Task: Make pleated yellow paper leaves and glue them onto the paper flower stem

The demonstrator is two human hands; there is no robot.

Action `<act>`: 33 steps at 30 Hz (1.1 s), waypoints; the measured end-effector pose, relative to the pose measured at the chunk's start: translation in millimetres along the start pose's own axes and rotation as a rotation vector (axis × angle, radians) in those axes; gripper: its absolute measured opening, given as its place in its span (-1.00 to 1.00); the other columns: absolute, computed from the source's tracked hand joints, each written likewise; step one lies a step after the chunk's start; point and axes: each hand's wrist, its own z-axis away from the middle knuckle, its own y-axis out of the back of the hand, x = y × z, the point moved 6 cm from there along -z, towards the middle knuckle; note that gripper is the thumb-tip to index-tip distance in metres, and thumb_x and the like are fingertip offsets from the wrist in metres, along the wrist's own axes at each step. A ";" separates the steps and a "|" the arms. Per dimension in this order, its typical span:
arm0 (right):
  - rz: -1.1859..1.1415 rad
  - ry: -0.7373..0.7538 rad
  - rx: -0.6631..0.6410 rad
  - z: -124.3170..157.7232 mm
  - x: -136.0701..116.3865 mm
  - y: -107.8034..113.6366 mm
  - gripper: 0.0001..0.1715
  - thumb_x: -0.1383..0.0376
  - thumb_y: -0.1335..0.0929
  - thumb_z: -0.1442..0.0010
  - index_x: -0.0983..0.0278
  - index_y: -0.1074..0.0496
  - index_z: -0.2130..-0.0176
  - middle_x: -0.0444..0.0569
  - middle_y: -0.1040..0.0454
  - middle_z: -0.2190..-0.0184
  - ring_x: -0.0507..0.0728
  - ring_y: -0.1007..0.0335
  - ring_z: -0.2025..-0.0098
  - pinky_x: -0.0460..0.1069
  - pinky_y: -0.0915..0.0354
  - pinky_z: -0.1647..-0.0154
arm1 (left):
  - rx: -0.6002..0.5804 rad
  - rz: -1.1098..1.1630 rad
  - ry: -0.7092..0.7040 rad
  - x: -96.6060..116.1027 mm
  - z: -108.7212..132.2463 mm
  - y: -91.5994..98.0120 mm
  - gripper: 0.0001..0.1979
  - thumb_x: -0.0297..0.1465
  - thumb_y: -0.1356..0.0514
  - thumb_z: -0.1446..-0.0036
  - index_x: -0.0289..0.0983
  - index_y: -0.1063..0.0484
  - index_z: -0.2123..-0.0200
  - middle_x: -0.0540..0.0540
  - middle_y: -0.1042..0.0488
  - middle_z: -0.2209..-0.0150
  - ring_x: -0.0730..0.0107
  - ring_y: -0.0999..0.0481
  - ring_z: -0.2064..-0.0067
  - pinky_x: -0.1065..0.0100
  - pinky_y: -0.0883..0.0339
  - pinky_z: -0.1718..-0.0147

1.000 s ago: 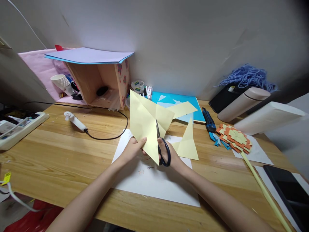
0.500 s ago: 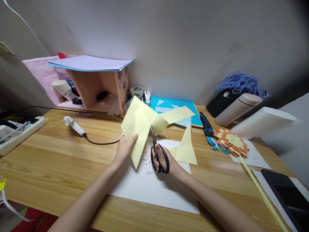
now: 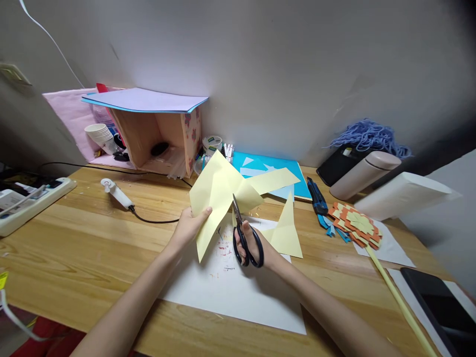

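Left on the wood-grain table lies a white power strip. Reaching from near left, the left hand pinches tightly onto creased pale-yellow paper raised mid-table; the right hand curls closely through black-handled scissors. Far right, tangled blue yarn heaps before a grey wall.

Legible text: none showing | round white green-labelled tape roll: label appearing too small | flat white paper sheet: marks appearing unreadable
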 end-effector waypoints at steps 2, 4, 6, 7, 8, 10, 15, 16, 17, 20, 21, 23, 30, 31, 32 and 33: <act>0.050 0.018 -0.012 1.4 -4.3 2.7 -0.23 -0.36 0.04 0.01 0.24 -0.15 0.45 -0.25 -0.17 0.78 -0.01 -0.17 0.77 -0.12 -0.14 0.75 | -0.002 0.002 0.010 -0.6 -1.4 2.1 -0.52 -0.17 -0.33 0.15 -0.40 -0.49 0.20 -0.23 -0.57 0.25 0.22 -0.55 0.34 0.37 -0.39 0.43; 0.096 0.036 -0.031 3.3 -10.3 5.2 -0.24 -0.34 0.04 -0.02 0.24 -0.15 0.46 -0.25 -0.18 0.77 -0.02 -0.17 0.77 -0.13 -0.15 0.75 | -0.009 -0.008 0.017 -0.7 -3.3 4.8 -0.53 -0.17 -0.33 0.15 -0.39 -0.49 0.21 -0.22 -0.57 0.24 0.23 -0.55 0.32 0.38 -0.38 0.41; 0.121 0.041 -0.051 5.2 -15.7 6.8 -0.25 -0.33 0.04 -0.04 0.24 -0.15 0.47 -0.25 -0.17 0.77 -0.03 -0.16 0.77 -0.13 -0.15 0.75 | -0.026 -0.014 0.019 0.1 -5.1 7.0 -0.53 -0.17 -0.33 0.15 -0.38 -0.49 0.21 -0.22 -0.57 0.23 0.23 -0.55 0.32 0.38 -0.38 0.40; 0.129 0.041 -0.060 6.0 -17.9 7.2 -0.26 -0.32 0.04 -0.05 0.24 -0.15 0.47 -0.25 -0.17 0.77 -0.03 -0.16 0.77 -0.14 -0.15 0.75 | -0.036 -0.016 0.021 0.5 -5.8 7.7 -0.53 -0.17 -0.33 0.15 -0.39 -0.49 0.21 -0.22 -0.57 0.23 0.22 -0.55 0.32 0.38 -0.38 0.40; 0.136 0.043 -0.068 6.7 -19.7 7.5 -0.26 -0.31 0.04 -0.06 0.24 -0.15 0.47 -0.25 -0.17 0.77 -0.04 -0.15 0.77 -0.14 -0.14 0.74 | -0.043 -0.016 0.023 1.0 -6.2 8.2 -0.53 -0.17 -0.33 0.15 -0.39 -0.49 0.21 -0.23 -0.57 0.24 0.22 -0.55 0.32 0.38 -0.37 0.40; 0.145 0.041 -0.074 7.7 -22.0 7.7 -0.27 -0.31 0.04 -0.07 0.24 -0.15 0.46 -0.25 -0.17 0.77 -0.04 -0.14 0.77 -0.14 -0.14 0.74 | -0.050 -0.022 0.026 2.1 -6.4 8.9 -0.52 -0.17 -0.33 0.16 -0.40 -0.49 0.22 -0.23 -0.57 0.25 0.22 -0.54 0.33 0.38 -0.37 0.42; 0.171 0.026 -0.077 8.7 -22.1 8.2 -0.26 -0.31 0.05 -0.06 0.25 -0.14 0.47 -0.24 -0.17 0.77 -0.04 -0.15 0.77 -0.14 -0.13 0.74 | -0.037 -0.053 0.033 4.5 -4.3 9.5 -0.53 -0.17 -0.33 0.16 -0.41 -0.49 0.24 -0.22 -0.57 0.29 0.24 -0.53 0.38 0.40 -0.34 0.49; 0.175 0.028 -0.081 8.7 -22.1 8.2 -0.25 -0.32 0.05 -0.05 0.25 -0.14 0.47 -0.24 -0.17 0.77 -0.04 -0.15 0.77 -0.14 -0.12 0.74 | -0.037 -0.056 0.037 4.6 -3.9 9.4 -0.53 -0.16 -0.33 0.16 -0.40 -0.49 0.24 -0.22 -0.57 0.29 0.25 -0.53 0.38 0.40 -0.34 0.49; 0.176 0.031 -0.084 8.7 -22.2 8.2 -0.25 -0.32 0.05 -0.05 0.25 -0.14 0.47 -0.24 -0.17 0.77 -0.04 -0.15 0.77 -0.14 -0.12 0.74 | -0.038 -0.058 0.042 4.6 -3.6 9.3 -0.53 -0.16 -0.33 0.16 -0.40 -0.49 0.24 -0.22 -0.57 0.29 0.26 -0.53 0.38 0.40 -0.34 0.48; 0.175 0.033 -0.089 8.1 -22.0 8.5 -0.25 -0.33 0.05 -0.04 0.25 -0.14 0.47 -0.24 -0.17 0.77 -0.03 -0.15 0.77 -0.14 -0.13 0.74 | -0.043 -0.059 0.049 3.8 -3.7 9.1 -0.51 -0.16 -0.32 0.16 -0.41 -0.49 0.22 -0.22 -0.57 0.27 0.25 -0.54 0.37 0.39 -0.36 0.46; 0.176 0.031 -0.089 7.9 -21.8 8.7 -0.25 -0.32 0.05 -0.04 0.24 -0.14 0.47 -0.24 -0.17 0.77 -0.03 -0.15 0.77 -0.14 -0.14 0.74 | -0.044 -0.058 0.051 3.2 -4.0 9.0 -0.51 -0.16 -0.32 0.16 -0.41 -0.48 0.21 -0.23 -0.57 0.26 0.24 -0.54 0.36 0.38 -0.36 0.45; 0.177 0.036 -0.086 7.6 -21.5 9.0 -0.26 -0.32 0.04 -0.05 0.24 -0.14 0.46 -0.24 -0.18 0.77 -0.03 -0.15 0.77 -0.13 -0.14 0.74 | -0.042 -0.058 0.048 2.0 -4.7 9.3 -0.51 -0.16 -0.32 0.15 -0.40 -0.48 0.20 -0.23 -0.56 0.25 0.24 -0.54 0.35 0.39 -0.36 0.45; 0.175 0.058 -0.075 7.0 -21.2 8.8 -0.27 -0.30 0.05 -0.08 0.24 -0.14 0.47 -0.23 -0.18 0.76 -0.02 -0.17 0.75 -0.12 -0.16 0.72 | -0.025 -0.037 0.049 -2.5 -6.1 8.5 -0.53 -0.18 -0.32 0.13 -0.39 -0.47 0.18 -0.23 -0.56 0.22 0.25 -0.55 0.32 0.41 -0.37 0.43; 0.178 0.060 -0.075 7.1 -21.5 8.7 -0.27 -0.30 0.06 -0.08 0.24 -0.14 0.47 -0.23 -0.18 0.77 -0.02 -0.17 0.75 -0.12 -0.16 0.72 | -0.024 -0.033 0.049 -2.8 -6.2 8.4 -0.52 -0.18 -0.32 0.13 -0.39 -0.47 0.18 -0.23 -0.56 0.21 0.25 -0.55 0.32 0.41 -0.37 0.43; 0.183 0.060 -0.075 7.2 -21.9 8.6 -0.27 -0.30 0.06 -0.08 0.24 -0.14 0.47 -0.23 -0.18 0.77 -0.02 -0.17 0.76 -0.12 -0.16 0.72 | -0.021 -0.031 0.049 -3.0 -6.3 8.4 -0.53 -0.18 -0.32 0.12 -0.39 -0.47 0.18 -0.23 -0.56 0.20 0.25 -0.55 0.31 0.41 -0.37 0.42; 0.188 0.059 -0.076 7.3 -22.3 8.5 -0.27 -0.29 0.06 -0.08 0.24 -0.14 0.47 -0.23 -0.18 0.77 -0.02 -0.17 0.75 -0.12 -0.16 0.71 | -0.021 -0.030 0.048 -3.0 -6.4 8.3 -0.53 -0.19 -0.32 0.12 -0.38 -0.47 0.18 -0.23 -0.56 0.20 0.25 -0.55 0.31 0.42 -0.37 0.42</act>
